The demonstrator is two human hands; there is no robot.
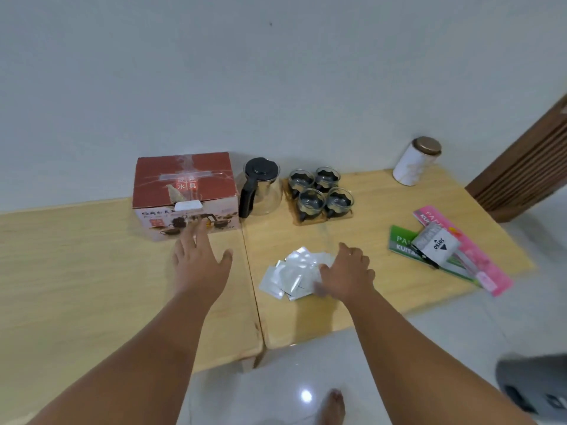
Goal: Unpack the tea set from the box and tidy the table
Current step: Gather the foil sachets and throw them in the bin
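The box [185, 194] sits at twelve o'clock just beyond the left hand [199, 262], its grip spread wide and empty, while the right hand [346, 276] presses flat on the sachets [294, 271].

Person, head-camera view. Two forearms, bare from the lower picture edge to the wrists; no sleeves, watch, bracelet or rings visible. Left hand [199, 259]: bare, ungloved. Right hand [346, 271]: bare, ungloved. One bare foot [331, 406], no shoe or sock.
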